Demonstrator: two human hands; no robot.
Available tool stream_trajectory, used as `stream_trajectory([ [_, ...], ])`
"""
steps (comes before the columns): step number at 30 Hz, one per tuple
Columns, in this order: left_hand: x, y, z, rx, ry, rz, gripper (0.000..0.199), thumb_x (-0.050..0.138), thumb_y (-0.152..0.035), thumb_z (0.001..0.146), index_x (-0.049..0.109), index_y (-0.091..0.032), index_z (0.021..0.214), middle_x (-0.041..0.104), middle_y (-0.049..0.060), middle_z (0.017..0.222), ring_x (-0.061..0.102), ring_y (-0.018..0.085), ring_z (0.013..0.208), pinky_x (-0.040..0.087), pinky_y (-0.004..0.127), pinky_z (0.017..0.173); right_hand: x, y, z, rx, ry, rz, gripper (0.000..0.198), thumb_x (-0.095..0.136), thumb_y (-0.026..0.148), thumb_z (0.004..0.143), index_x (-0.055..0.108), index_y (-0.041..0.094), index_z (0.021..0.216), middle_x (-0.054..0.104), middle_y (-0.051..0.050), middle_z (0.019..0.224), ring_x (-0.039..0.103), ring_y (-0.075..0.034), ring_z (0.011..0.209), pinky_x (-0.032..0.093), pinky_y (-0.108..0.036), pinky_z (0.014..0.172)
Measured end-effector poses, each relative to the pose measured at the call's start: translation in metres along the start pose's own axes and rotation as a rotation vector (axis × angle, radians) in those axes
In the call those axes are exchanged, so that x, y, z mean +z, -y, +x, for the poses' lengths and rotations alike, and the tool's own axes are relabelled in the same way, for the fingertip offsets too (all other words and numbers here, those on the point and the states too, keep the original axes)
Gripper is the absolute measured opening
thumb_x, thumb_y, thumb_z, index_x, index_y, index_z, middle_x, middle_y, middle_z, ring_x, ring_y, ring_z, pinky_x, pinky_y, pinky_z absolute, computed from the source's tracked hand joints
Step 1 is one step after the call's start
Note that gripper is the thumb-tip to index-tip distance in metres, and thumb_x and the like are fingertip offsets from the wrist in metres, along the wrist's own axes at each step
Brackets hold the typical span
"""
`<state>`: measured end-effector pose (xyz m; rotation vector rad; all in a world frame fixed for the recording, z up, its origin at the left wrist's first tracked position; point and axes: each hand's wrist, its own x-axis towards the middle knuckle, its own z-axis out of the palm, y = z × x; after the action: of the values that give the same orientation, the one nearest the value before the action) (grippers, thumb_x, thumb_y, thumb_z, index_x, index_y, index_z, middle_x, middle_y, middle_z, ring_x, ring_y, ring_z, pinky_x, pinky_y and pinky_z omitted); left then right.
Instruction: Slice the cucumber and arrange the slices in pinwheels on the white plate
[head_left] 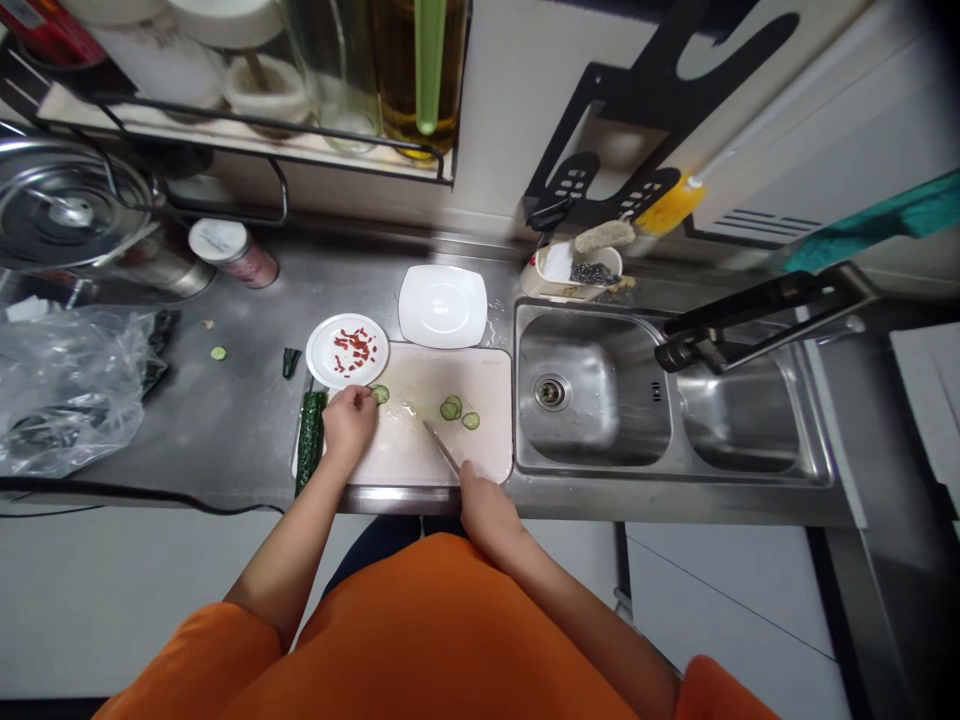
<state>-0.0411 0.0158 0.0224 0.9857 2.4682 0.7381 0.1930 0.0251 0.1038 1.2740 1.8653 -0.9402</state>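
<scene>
My right hand (487, 510) is wrapped round the handle of a kitchen knife (441, 446), its blade pointing up and left over the pale cutting board (420, 465). At the board's upper left, my left hand (352, 422) is closed, with its fingertips pinching a cucumber slice (381, 394). Several more cucumber slices (451, 407) lie right of the blade, some overlapping. A length of dark green cucumber (309, 440) rests along the board's left edge, beside my left wrist. Just above that hand, a round white plate (321, 352) holds chopped red pieces.
A white square dish (442, 305) stands behind the board. To the right is a double steel sink (600, 450) with a black faucet (735, 320). Cucumber ends (291, 362), a plastic bag (75, 390) and a red-and-white can (236, 255) are on the left. A jar rack (300, 150) overhangs the counter.
</scene>
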Motion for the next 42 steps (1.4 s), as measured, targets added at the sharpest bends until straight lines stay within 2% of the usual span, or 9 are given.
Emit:
stream_trajectory([
  [4, 0.006, -0.01, -0.005, 0.178, -0.028, 0.041, 0.02, 0.052, -0.031, 0.079, 0.065, -0.018, 0.086, 0.065, 0.009, 0.086, 0.058, 0.021, 0.083, 0.045, 0.034, 0.08, 0.0, 0.002, -0.001, -0.001, 0.004, 0.002, 0.044, 0.033, -0.001, 0.082, 0.038, 0.015, 0.122, 0.065, -0.015, 0.099, 0.062, -0.025, 0.096, 0.043, -0.03, 0.072],
  [6, 0.013, -0.022, -0.003, 0.297, 0.11, -0.004, 0.02, 0.051, -0.03, 0.08, 0.066, -0.019, 0.089, 0.066, 0.007, 0.089, 0.058, 0.02, 0.084, 0.046, 0.033, 0.081, 0.002, 0.002, 0.0, -0.009, -0.005, -0.001, 0.041, 0.033, 0.0, 0.082, 0.04, 0.015, 0.12, 0.065, -0.015, 0.1, 0.062, -0.025, 0.096, 0.044, -0.031, 0.072],
  [8, 0.024, -0.038, 0.001, 0.421, 0.343, -0.014, 0.021, 0.055, -0.03, 0.077, 0.066, -0.02, 0.092, 0.066, 0.006, 0.091, 0.059, 0.019, 0.083, 0.046, 0.031, 0.079, 0.004, 0.002, 0.0, -0.011, -0.015, -0.01, 0.039, 0.032, 0.0, 0.083, 0.041, 0.015, 0.117, 0.065, -0.015, 0.098, 0.063, -0.025, 0.095, 0.044, -0.031, 0.072],
  [12, 0.049, -0.064, 0.012, 0.563, 0.624, 0.161, 0.02, 0.058, -0.02, 0.069, 0.067, -0.02, 0.088, 0.065, 0.006, 0.088, 0.059, 0.02, 0.08, 0.045, 0.029, 0.071, 0.008, 0.002, 0.001, 0.004, -0.038, -0.021, 0.037, 0.03, 0.0, 0.084, 0.042, 0.015, 0.115, 0.066, -0.015, 0.097, 0.064, -0.025, 0.093, 0.045, -0.032, 0.072],
  [21, 0.058, -0.072, 0.009, 0.516, 0.644, 0.215, 0.007, 0.06, -0.016, 0.065, 0.061, -0.02, 0.071, 0.062, 0.003, 0.079, 0.057, 0.018, 0.073, 0.042, 0.026, 0.063, 0.006, 0.003, 0.0, 0.012, -0.03, 0.018, 0.033, 0.03, 0.001, 0.086, 0.042, 0.016, 0.113, 0.066, -0.015, 0.096, 0.064, -0.024, 0.093, 0.046, -0.032, 0.073],
  [27, 0.055, -0.075, 0.005, 0.443, 0.684, 0.15, 0.018, 0.058, -0.012, 0.066, 0.061, -0.02, 0.081, 0.065, 0.0, 0.074, 0.057, 0.016, 0.066, 0.039, 0.026, 0.06, 0.006, 0.003, -0.002, 0.0, -0.047, 0.016, 0.034, 0.028, 0.001, 0.085, 0.043, 0.015, 0.112, 0.066, -0.014, 0.095, 0.064, -0.025, 0.093, 0.046, -0.032, 0.073],
  [31, 0.053, -0.077, 0.004, 0.434, 0.711, 0.135, 0.013, 0.057, -0.012, 0.066, 0.063, -0.02, 0.074, 0.065, 0.0, 0.074, 0.058, 0.016, 0.068, 0.039, 0.025, 0.061, 0.006, 0.003, -0.001, 0.007, -0.045, 0.0, 0.033, 0.029, 0.001, 0.086, 0.043, 0.015, 0.112, 0.066, -0.015, 0.097, 0.064, -0.024, 0.094, 0.046, -0.032, 0.073],
  [36, 0.031, -0.073, 0.008, 0.406, 0.694, 0.044, 0.007, 0.058, -0.02, 0.068, 0.064, -0.02, 0.072, 0.065, -0.001, 0.07, 0.057, 0.014, 0.066, 0.041, 0.024, 0.062, 0.006, 0.0, 0.0, 0.001, -0.045, -0.019, 0.037, 0.029, 0.001, 0.085, 0.042, 0.014, 0.117, 0.065, -0.016, 0.099, 0.064, -0.026, 0.094, 0.046, -0.032, 0.072],
  [42, -0.002, -0.052, 0.028, 0.388, 0.685, 0.047, 0.016, 0.055, -0.03, 0.073, 0.068, -0.021, 0.076, 0.065, -0.002, 0.068, 0.057, 0.014, 0.063, 0.041, 0.023, 0.059, 0.009, -0.012, 0.003, -0.033, -0.081, 0.022, 0.036, 0.035, 0.005, 0.085, 0.042, 0.015, 0.118, 0.066, -0.013, 0.093, 0.064, -0.026, 0.094, 0.044, -0.031, 0.072],
])
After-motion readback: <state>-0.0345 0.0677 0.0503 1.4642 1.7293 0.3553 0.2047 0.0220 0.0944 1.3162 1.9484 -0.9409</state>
